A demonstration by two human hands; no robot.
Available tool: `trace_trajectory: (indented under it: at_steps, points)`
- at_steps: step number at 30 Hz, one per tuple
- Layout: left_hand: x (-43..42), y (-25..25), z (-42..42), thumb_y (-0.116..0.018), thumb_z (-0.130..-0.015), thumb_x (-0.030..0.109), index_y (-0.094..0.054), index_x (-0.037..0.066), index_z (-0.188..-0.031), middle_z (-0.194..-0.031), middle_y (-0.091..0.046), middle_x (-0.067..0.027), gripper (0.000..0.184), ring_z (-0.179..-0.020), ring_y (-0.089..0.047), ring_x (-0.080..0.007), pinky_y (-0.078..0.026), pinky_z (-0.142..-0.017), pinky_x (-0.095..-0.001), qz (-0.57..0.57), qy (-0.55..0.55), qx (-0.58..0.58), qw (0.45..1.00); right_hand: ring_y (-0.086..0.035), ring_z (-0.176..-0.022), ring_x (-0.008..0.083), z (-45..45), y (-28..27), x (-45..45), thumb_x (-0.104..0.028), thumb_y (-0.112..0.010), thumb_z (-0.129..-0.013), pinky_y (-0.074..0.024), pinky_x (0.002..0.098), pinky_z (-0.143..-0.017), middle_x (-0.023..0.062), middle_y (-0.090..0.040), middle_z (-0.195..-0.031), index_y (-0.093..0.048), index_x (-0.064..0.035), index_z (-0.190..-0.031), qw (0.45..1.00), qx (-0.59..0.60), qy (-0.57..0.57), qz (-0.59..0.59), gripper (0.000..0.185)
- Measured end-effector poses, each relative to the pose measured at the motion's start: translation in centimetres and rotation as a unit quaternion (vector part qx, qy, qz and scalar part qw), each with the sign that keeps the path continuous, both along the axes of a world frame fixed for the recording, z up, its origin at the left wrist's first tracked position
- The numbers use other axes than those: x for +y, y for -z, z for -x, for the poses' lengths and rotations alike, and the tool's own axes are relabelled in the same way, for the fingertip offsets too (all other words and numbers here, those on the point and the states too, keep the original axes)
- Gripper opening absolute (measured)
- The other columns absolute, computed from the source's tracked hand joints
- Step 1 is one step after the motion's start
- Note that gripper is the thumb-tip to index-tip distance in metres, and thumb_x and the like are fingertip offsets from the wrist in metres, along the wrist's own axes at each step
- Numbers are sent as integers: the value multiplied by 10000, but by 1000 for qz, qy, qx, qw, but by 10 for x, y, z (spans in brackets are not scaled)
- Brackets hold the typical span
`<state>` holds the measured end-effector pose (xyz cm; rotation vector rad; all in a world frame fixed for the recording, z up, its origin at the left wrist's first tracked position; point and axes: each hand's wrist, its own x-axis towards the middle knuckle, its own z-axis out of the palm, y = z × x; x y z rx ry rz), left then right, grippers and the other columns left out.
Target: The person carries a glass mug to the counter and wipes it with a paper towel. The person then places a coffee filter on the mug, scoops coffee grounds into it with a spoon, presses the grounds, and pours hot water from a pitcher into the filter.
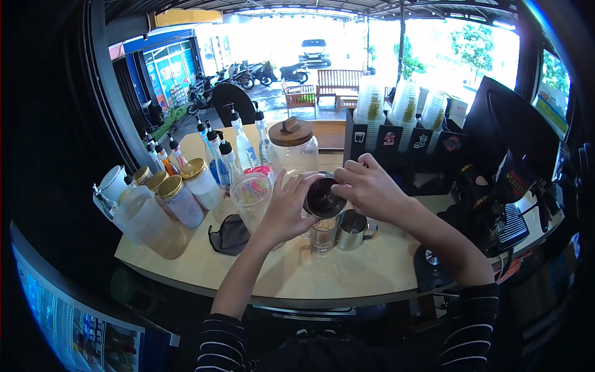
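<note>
My left hand (289,209) is wrapped around the side of a round cup (325,198) with a dark inside, raised over the counter and tilted toward me. Over its right rim, my right hand (367,189) is closed in a pinch. A small dark end shows above those fingers, but the rest of what they grip is hidden. Directly under the cup stands a clear glass (323,238). Beside that glass, to the right, is a steel milk pitcher (352,238). A clear plastic tub (250,193) stands just left of my left hand.
Left on the counter (297,279) are gold-lidded jars (201,185), a translucent jug (149,223), pump bottles (243,146) and a dark mesh cloth (229,235). Behind my hands stand a wooden-lidded jar (293,152) and a black organizer (396,149) with stacked cups. A coffee machine (480,198) is right.
</note>
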<state>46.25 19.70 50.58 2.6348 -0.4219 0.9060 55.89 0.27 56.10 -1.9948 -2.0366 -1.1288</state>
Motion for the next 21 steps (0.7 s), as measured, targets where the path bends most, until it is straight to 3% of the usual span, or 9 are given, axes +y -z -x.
trace_trajectory:
  at_steps: [3,11,13,17,21]
  points:
    - [2,1,1,-791,-645,211,-408,128,-1301,-1264,-502,-66,764,-1208,-471,-264,-174,-1112,-544,-4,0,-3,1000,-528,-911,134,2,-1,-2,-161,-614,-727,-384,339,-804,-6,-554,-902,-646,-138,-776,996,22,23,84,63]
    - [4,2,-1,-776,-631,198,-401,118,-1299,-1280,-494,-75,770,-1223,-456,-265,-170,-1112,-543,-20,1,-1,1000,-538,-962,128,0,-11,5,-168,-619,-749,-381,331,-858,-14,-577,-946,-666,-151,-798,993,-41,45,99,70]
    - [4,4,-2,-767,-642,206,-396,112,-1297,-1281,-491,-77,760,-1231,-448,-264,-159,-1115,-554,-13,8,3,1000,-539,-963,128,3,-5,8,-168,-619,-751,-381,331,-861,-18,-579,-949,-670,-151,-815,992,-49,7,115,84]
    - [3,6,0,-773,-640,224,-396,109,-1297,-1265,-497,-82,766,-1219,-459,-266,-172,-1109,-550,-3,-9,-8,1000,-526,-899,132,-6,-9,9,-103,-638,-703,-374,324,-796,-5,-540,-869,-646,-141,-814,999,-17,9,39,118]
    - [2,9,2,-784,-629,236,-396,106,-1295,-1249,-504,-81,782,-1202,-474,-264,-196,-1100,-541,9,-27,-23,999,-532,-890,138,-2,3,10,-87,-659,-680,-373,323,-752,1,-535,-868,-649,-144,-840,997,26,2,77,169]
